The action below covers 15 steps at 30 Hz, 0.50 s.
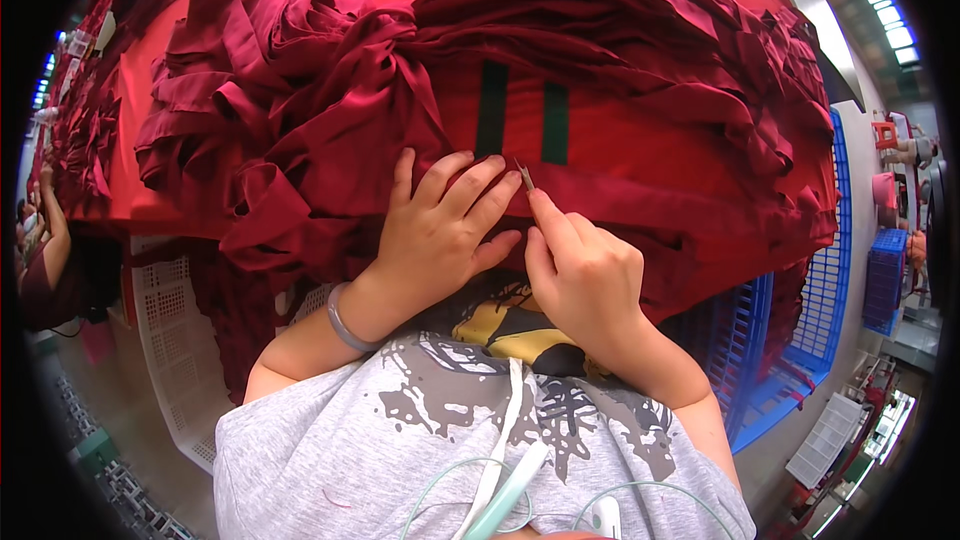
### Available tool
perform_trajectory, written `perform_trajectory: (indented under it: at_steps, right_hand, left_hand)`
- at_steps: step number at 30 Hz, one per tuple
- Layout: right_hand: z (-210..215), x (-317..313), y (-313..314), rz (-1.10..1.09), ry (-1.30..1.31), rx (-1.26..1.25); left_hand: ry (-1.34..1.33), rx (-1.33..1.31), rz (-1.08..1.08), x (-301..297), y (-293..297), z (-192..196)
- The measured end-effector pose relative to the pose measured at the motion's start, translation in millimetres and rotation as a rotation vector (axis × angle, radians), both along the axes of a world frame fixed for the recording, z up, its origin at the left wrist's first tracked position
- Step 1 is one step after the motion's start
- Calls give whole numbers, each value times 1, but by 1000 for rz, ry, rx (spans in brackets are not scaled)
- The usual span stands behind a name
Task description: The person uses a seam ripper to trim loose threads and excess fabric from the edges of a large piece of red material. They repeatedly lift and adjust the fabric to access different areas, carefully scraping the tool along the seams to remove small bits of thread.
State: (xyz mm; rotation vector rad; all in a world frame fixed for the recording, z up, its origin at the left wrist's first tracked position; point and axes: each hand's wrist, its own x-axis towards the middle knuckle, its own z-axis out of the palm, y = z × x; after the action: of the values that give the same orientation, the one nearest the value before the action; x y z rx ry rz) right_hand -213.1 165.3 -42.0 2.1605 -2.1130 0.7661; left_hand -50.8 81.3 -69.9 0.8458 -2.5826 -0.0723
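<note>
My left hand lies with its fingers spread on a strip of dark red fabric along the near edge of the table. Just right of it, my right hand is closed around small pointed metal thread snips. Their tip points away from me at the fabric, close to the left fingertips; most of the tool is hidden in the hand. Beyond my fingers, two dark green bars show on the red table covering. A knotted heap of dark red fabric strips sits to the left.
More bunched strips arch across the back and right of the table. A white plastic basket stands below at the left, and a blue plastic crate at the right. Another person's arm shows at the far left.
</note>
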Motion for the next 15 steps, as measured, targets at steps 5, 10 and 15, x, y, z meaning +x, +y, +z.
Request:
perform_trajectory:
  at_steps: [5,10,15]
  right_hand:
    - [1,-11,-12,-103,-115,-190]
    - [13,-10,7,26,-63,41]
    - [9,-7,-2,-4,-76,93]
  left_hand:
    - [3,-26,9,-1,1,0]
    - [20,2,14,-1,1,-1]
    - [18,7,12,-1,1,0]
